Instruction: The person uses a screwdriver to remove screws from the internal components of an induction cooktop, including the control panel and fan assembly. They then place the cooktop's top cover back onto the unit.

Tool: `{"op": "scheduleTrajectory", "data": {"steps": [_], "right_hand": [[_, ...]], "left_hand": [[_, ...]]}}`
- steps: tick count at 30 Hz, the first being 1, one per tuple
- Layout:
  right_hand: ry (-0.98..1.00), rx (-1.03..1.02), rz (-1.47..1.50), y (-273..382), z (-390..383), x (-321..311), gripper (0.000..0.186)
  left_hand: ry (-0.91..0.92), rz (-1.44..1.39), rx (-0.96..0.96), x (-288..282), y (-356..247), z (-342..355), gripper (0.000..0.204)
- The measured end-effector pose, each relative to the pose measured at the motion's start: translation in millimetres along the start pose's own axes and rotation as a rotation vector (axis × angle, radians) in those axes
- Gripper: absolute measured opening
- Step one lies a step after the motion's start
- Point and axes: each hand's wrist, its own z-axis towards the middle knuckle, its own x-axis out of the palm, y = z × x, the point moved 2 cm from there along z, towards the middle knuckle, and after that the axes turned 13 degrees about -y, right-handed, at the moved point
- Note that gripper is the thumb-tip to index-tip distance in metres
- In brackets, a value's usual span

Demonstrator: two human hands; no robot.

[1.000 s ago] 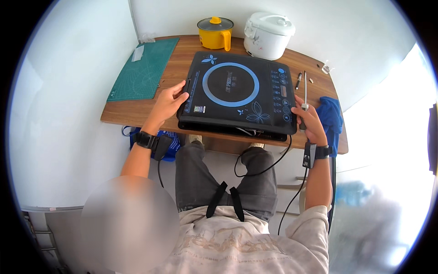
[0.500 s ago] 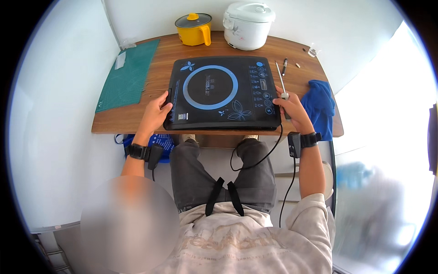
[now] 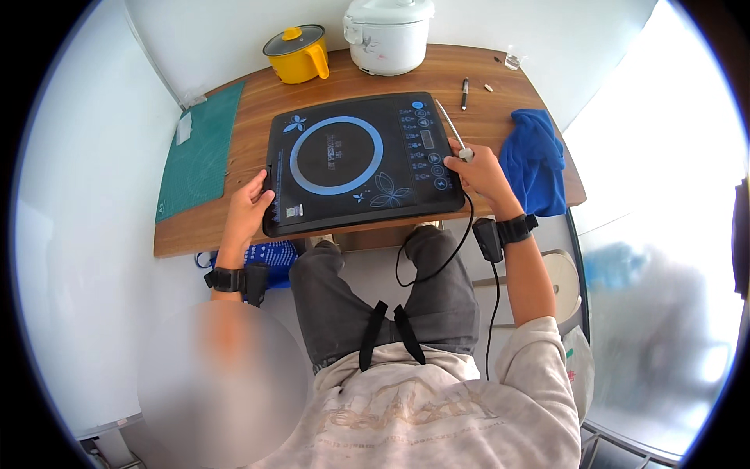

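A black induction cooktop (image 3: 351, 164) with a blue ring and a blue butterfly pattern lies flat on the wooden table (image 3: 500, 117), its front edge overhanging the table's near side. My left hand (image 3: 250, 207) grips its left edge. My right hand (image 3: 480, 173) rests at its right edge beside the control buttons, fingers closed on a thin metal tool (image 3: 447, 121) whose shaft points away along the cooktop's right side. A black power cord (image 3: 437, 258) hangs from the cooktop over my lap.
A yellow lidded pot (image 3: 297, 53) and a white rice cooker (image 3: 388, 31) stand at the table's back. A green cutting mat (image 3: 199, 152) lies at the left, a blue cloth (image 3: 535, 160) at the right, a pen (image 3: 464, 92) behind the cooktop. A blue bag (image 3: 269, 254) sits under the table.
The cooktop, held tilted at the table's front edge before, now lies flat and further onto the table. Both hands have stayed at its sides.
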Motion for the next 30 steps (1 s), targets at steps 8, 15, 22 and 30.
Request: {"op": "scheduleTrajectory", "data": {"steps": [8,15,22,30], "right_hand": [[0.045,0.034,0.092,-4.9,-9.6,-1.3,0.038],[0.04,0.081,0.121,-2.3,-7.5,0.8,0.038],[0.002,0.034,0.051,-11.4,-11.1,2.5,0.035],[0.056,0.096,0.115,-17.4,-15.9,-4.4,0.033]], "left_hand": [[0.02,-0.063,-0.084,-2.7,-8.4,-8.7,0.057],[0.015,-0.027,-0.172,-7.2,-5.7,-5.3,0.045],[-0.087,-0.023,-0.143,1.2,-8.6,-8.1,0.039],[-0.096,0.078,-0.181,-0.9,-3.7,-16.4,0.041]]}}
